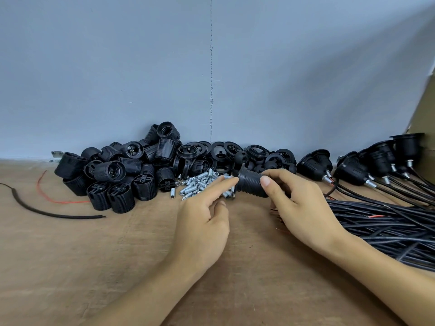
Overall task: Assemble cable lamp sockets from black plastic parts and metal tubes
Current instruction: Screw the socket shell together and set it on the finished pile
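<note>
Grip comes first: the right hand (299, 208) is closed around a black threaded socket body (250, 184), with the thumb on top and the other fingers below it. We see the socket body lifted a little over the table (70, 255), lying sideways, its open end turned to the left.

The left hand (204, 217) holds nothing that we can see. Its index finger is stretched out and the tip touches the left rim of the socket body, while the thumb hangs relaxed. Just under and behind this finger lies the heap of small metal tubes (200, 183).

Further left is the pile of black socket bodies (113, 177), and behind the tubes the black rings (211, 149) lean at the wall. To the right stand finished sockets (376, 165) with tubes already fitted, and their cables (388, 224) run across the table beside the right wrist.

We judge that the next step is to take one tube and fit it to the held part. The tubes are small, smooth and heaped loosely, so a careless pinch may lift two or push several away. If the tube enters tilted, the thread may catch wrongly. The cable under the right hand may also pull and turn the socket body in the grip.
</note>
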The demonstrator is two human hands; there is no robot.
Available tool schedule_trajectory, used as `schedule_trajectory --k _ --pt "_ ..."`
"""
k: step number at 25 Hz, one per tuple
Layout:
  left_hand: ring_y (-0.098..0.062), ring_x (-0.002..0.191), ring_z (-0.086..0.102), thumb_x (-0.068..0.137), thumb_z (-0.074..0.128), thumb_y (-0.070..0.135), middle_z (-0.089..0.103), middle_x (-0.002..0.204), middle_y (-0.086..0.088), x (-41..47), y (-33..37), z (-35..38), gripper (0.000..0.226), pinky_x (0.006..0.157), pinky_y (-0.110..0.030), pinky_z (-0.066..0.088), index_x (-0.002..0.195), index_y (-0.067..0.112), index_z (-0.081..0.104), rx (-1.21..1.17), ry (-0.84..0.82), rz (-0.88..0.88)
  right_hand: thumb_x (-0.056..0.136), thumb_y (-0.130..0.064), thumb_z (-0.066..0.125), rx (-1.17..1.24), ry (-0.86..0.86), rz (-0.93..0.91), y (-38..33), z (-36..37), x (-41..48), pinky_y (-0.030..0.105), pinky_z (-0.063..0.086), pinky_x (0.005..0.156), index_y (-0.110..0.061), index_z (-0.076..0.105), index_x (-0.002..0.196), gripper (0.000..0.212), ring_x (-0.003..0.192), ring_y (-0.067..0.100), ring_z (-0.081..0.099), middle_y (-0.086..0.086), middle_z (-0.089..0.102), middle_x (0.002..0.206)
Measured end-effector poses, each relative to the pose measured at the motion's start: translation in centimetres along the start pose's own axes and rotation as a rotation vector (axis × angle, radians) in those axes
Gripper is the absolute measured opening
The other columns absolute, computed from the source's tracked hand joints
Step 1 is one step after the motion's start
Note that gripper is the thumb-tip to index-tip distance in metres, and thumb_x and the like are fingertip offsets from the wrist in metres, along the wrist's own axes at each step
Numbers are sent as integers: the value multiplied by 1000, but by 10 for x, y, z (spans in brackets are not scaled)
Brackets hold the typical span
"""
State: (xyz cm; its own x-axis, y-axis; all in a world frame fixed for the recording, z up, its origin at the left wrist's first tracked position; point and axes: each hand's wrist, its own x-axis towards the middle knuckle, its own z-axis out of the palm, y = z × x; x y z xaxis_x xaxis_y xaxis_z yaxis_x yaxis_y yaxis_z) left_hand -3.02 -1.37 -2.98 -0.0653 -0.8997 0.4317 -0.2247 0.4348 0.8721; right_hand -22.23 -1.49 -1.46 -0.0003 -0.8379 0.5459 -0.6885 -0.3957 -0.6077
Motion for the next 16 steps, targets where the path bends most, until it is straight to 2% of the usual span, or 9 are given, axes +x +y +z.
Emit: schedule_trajectory --k 1,2,4,6,8,10,11,13,16 --pt "0 64 61 94 50 -8 72 105 31 1 -2 0 62 58 -4 45 100 50 72 4 23 -4 100 -39 52 4 6 -15 -1 0 0 6 38 68 -26 67 110 22 75 -12 57 -43 57 74" --pt "-5 66 63 94 51 -9 73 96 30 2 -5 0 58 63 -5 46 94 45 73 17 50 -8 100 -40 51 6 11 -28 -2 0 -1 6 39 69 -27 67 110 22 76 -12 57 -43 57 76" --pt "-11 80 69 94 51 -7 75 89 21 5 -9 0 50 69 -5 47 89 37 74 26 60 -33 100 -42 50 8 5 -40 -2 0 -1 5 39 70 -29 65 113 23 81 -11 58 -42 59 82" --pt "-18 81 68 99 50 3 76 87 7 7 -7 0 48 68 -9 43 91 43 75 14 1 -69 99 -43 50 -6 -39 -48 -1 1 -1 6 39 71 -31 65 115 25 86 -8 60 -36 62 88" --pt "-4 83 66 103 49 14 76 92 13 8 -4 0 46 73 -6 43 92 52 72 -5 -15 -83 98 -50 46 -76 -108 -103 -1 2 -3 8 42 76 -32 64 119 32 96 -5 60 -27 65 99" --pt "15 108 59 103 49 34 71 112 26 8 -1 1 25 96 -8 40 108 51 66 -107 -3 -125 97 -56 41 -154 -174 -150 0 5 -5 16 45 83 -32 62 121 40 100 -1 59 -22 64 107" --pt "17 119 53 100 46 46 68 122 27 8 0 2 26 104 -11 36 119 49 62 -153 -11 -138 97 -57 39 -168 -178 -145 1 6 -5 21 47 85 -32 61 122 41 100 0 59 -21 63 109" --pt "18 125 50 95 40 55 67 125 28 5 1 3 40 104 -6 33 131 47 54 -197 -55 -89 97 -55 41 -152 -114 -95 3 6 -4 23 46 83 -32 62 120 38 98 -1 58 -20 64 106" --pt "19 121 52 95 38 60 70 117 30 1 3 4 40 93 6 29 131 48 52 -172 -68 -53 98 -49 46 -105 8 -21 5 4 0 10 40 76 -30 64 117 33 91 -4 58 -23 64 98"
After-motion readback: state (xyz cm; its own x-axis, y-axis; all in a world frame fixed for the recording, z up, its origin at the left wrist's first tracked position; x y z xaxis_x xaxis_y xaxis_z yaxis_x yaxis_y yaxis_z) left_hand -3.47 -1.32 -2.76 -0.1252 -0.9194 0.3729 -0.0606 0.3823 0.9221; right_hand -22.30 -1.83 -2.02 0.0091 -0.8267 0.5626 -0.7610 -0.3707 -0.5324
